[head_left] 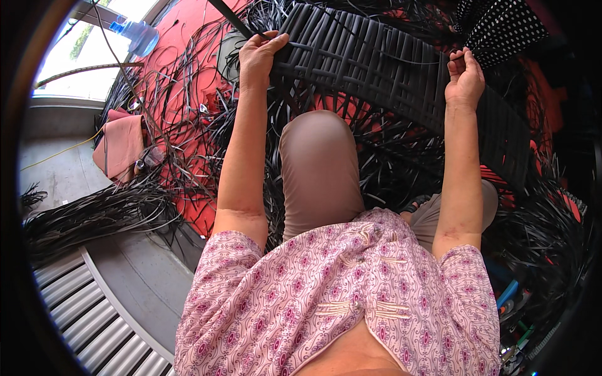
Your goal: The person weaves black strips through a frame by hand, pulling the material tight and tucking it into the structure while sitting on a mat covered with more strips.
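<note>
A black panel woven from flat plastic strips (370, 69) slants across in front of my knees, its left end higher than its right. At its upper left corner my left hand (257, 59) is closed on the panel's edge, thumb and index finger pointing along it. My right hand (465, 80) is held palm up over the right part, its fingers curled in a pinch. A thin black strip (407, 61) runs over the weave to those fingertips. The strip's end is hidden in the fingers.
Loose black strips (94, 213) lie in bundles and tangles over the red floor covering (182, 62). At left are a pink folded cloth (119, 147), a clear blue water bottle (139, 37) and a slatted metal bench (88, 313). A dotted black fabric (508, 31) sits far right.
</note>
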Available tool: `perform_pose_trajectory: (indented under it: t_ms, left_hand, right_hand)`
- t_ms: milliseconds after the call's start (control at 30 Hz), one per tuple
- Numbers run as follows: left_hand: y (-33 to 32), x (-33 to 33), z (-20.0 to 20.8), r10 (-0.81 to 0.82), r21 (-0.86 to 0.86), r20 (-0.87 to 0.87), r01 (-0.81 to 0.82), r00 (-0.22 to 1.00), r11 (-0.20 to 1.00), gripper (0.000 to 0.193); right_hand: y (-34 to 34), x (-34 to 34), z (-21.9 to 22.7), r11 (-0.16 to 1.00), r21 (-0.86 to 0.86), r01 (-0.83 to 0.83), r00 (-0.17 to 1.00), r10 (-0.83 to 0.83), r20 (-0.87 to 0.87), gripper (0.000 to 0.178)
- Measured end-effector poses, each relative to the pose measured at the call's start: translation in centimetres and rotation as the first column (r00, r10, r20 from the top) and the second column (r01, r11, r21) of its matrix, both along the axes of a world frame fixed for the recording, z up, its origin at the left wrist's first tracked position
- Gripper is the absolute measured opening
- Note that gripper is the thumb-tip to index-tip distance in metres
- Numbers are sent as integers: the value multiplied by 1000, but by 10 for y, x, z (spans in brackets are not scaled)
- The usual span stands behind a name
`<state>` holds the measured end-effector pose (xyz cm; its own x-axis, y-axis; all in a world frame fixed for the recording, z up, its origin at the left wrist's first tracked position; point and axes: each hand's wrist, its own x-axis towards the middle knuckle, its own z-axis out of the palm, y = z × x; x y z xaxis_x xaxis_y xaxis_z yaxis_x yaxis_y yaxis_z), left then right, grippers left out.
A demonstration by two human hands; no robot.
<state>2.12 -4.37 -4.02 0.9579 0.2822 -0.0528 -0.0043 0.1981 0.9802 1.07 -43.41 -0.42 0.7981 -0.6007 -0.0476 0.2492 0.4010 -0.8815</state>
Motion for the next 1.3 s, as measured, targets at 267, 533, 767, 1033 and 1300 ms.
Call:
perform_pose_trajectory:
  t_ms: [267, 533, 767, 1033, 1300]
  left_hand:
    - [-1, -2, 0, 5, -8, 3, -5, 1000, 1000, 28]
    - [0, -1, -2, 17, 7, -4, -17, 1000, 1000, 28]
    - [-3, -5, 3, 16, -12, 14, -16, 1000, 1000, 26]
    - [-2, -5, 4, 24, 13, -7, -24, 1000, 1000, 26]
    - [-1, -4, 1, 11, 16, 7, -11, 1000, 1000, 26]
  right_hand:
    - [0, 0, 0, 1000, 0, 0, 1000, 0, -4, 11]
    - [0, -2, 0, 1000, 2, -3, 1000, 3, -4, 12]
    - [-6, 2, -6, 1000, -6, -17, 1000, 17, 17, 12]
    - [-3, 3, -6, 1000, 7, -4, 1000, 4, 19, 11]
    - [-5, 4, -6, 1000, 13, -1, 1000, 1, 13, 11]
